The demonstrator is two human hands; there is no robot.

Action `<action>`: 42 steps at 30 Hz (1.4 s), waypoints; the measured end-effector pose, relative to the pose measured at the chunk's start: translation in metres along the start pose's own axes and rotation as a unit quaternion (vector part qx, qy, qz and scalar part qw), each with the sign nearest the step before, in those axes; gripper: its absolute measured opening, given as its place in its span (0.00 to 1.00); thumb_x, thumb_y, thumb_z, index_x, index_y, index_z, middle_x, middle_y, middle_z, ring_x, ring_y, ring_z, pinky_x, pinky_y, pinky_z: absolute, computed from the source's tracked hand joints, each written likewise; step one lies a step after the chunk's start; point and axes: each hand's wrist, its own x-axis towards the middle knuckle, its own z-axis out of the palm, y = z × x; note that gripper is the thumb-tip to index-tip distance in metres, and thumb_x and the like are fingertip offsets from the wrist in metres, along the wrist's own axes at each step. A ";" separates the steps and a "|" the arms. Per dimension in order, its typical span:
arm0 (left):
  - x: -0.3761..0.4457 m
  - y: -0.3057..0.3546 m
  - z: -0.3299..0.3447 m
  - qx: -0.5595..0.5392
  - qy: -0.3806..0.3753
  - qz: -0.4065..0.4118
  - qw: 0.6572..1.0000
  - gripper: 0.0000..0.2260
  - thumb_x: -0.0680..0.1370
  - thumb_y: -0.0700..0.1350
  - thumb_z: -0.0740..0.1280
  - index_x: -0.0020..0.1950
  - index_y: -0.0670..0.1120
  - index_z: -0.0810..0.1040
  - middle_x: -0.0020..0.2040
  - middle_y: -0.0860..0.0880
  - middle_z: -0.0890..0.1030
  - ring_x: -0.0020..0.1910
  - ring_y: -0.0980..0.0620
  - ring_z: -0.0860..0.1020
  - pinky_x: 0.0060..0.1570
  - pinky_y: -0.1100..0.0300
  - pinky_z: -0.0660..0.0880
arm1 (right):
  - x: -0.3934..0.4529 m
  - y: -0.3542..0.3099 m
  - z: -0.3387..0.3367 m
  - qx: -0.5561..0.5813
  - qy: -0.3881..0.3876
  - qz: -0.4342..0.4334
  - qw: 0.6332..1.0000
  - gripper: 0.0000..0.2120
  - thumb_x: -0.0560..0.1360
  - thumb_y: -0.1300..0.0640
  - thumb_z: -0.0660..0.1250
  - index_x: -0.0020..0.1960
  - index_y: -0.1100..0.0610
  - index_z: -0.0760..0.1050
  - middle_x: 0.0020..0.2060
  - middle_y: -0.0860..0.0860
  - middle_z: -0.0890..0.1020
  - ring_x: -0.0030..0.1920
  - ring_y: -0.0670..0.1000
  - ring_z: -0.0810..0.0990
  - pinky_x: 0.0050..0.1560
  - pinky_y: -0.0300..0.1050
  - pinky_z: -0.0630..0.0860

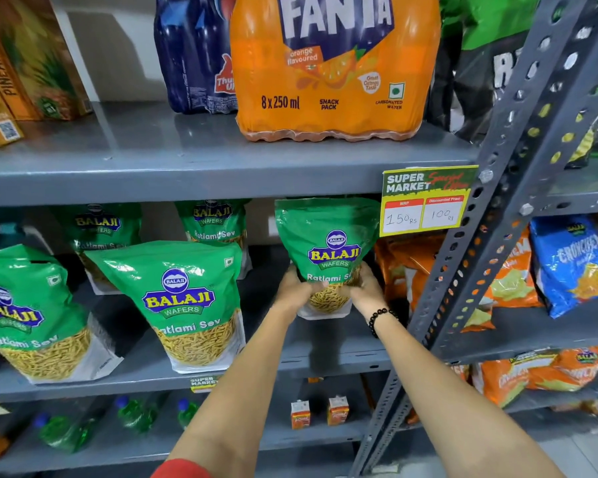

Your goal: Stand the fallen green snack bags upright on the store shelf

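I have one green snack bag (pixel 328 243) gripped between both hands just right of the frame's centre, upright on the middle shelf (pixel 325 357), its top edge close under the shelf above. My left hand (pixel 296 289) wraps the bag's lower left side and my right hand (pixel 365 288) wraps its lower right, fingers curled round onto the clear window at the bottom; whether the base is touching the shelf I cannot tell, as my hands and wrists cover it. A black bead bracelet (pixel 378 319) sits on my right wrist. I count five green bags of this kind in all: the one I hold, a second bag (pixel 183 301) left of centre leaning back, a third bag (pixel 25 315) at the left edge tilted over to the left, and two rear bags (pixel 99 229) (pixel 214 219) standing behind them. A yellow price card (pixel 427 201) hangs from the upper shelf's lip just right of my bag. On the upper shelf I see one orange Fanta multipack (pixel 335 70), with one blue bottle pack (pixel 194 53) beside it and pineapple juice cartons (pixel 18 67) in the upper left. A grey perforated upright (pixel 497 188) crosses the right side, with orange snack bags (pixel 415 267) and one blue bag (pixel 570 263) around it. At the bottom, three green bottles (pixel 132 414) and two small juice boxes (pixel 320 412) sit on the lowest shelf.
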 end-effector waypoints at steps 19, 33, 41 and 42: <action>-0.049 -0.010 -0.005 0.112 0.051 0.032 0.992 0.26 0.65 0.46 0.78 0.59 0.39 0.76 0.59 0.40 0.82 0.57 0.42 0.80 0.56 0.49 0.78 | -0.063 0.007 -0.011 -0.037 0.018 -0.032 0.999 0.20 0.71 0.67 0.69 0.62 0.63 0.72 0.59 0.62 0.80 0.60 0.60 0.77 0.65 0.61 0.71; -0.078 -0.015 -0.001 0.123 0.052 0.020 0.991 0.22 0.65 0.47 0.78 0.55 0.40 0.78 0.56 0.42 0.83 0.54 0.44 0.81 0.47 0.58 0.73 | -0.088 0.009 -0.019 -0.061 0.007 0.000 0.998 0.18 0.72 0.66 0.68 0.61 0.65 0.72 0.60 0.63 0.79 0.61 0.60 0.76 0.65 0.61 0.72; -0.080 -0.018 -0.007 0.148 0.017 -0.005 0.989 0.33 0.68 0.50 0.76 0.66 0.38 0.69 0.67 0.40 0.75 0.65 0.41 0.74 0.58 0.51 0.73 | -0.100 0.005 -0.016 -0.072 0.003 0.014 0.997 0.24 0.72 0.66 0.68 0.66 0.63 0.66 0.64 0.61 0.75 0.65 0.59 0.73 0.68 0.60 0.69; -0.085 -0.016 -0.009 0.168 0.019 -0.018 0.985 0.35 0.68 0.51 0.76 0.68 0.37 0.66 0.69 0.39 0.73 0.67 0.41 0.73 0.60 0.50 0.72 | -0.104 0.004 -0.014 -0.087 0.020 0.011 0.996 0.27 0.72 0.65 0.68 0.69 0.63 0.64 0.67 0.60 0.73 0.68 0.58 0.71 0.69 0.60 0.67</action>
